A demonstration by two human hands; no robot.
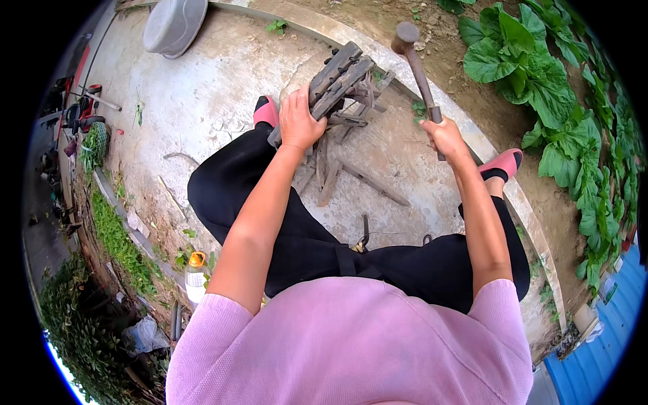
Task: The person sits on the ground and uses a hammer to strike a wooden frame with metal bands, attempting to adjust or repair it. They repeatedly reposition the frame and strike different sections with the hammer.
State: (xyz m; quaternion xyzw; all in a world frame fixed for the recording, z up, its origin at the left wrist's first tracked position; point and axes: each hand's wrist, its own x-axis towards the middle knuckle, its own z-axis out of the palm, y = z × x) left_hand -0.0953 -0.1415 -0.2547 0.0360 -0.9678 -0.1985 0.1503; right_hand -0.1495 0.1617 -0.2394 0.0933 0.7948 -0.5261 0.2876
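Note:
My left hand (300, 118) grips a bundle of weathered grey wooden slats (341, 84), propped on a loose pile of broken sticks (331, 169) between my feet. My right hand (442, 138) holds the handle of a long mallet (422, 81), its round dark head raised to the right of the bundle. A separate stick (378, 182) lies on the concrete (256, 47). Near my lap, a bent dark metal piece (364, 233) is partly visible.
A grey plastic basin (172, 27) is at the upper left, above some red-and-black equipment (86, 108). A bottle with an orange cap (196, 283) stands by my left leg. A concrete edge (472, 128) borders leafy plants (540, 101). Blue corrugated sheeting (601, 337) is at lower right.

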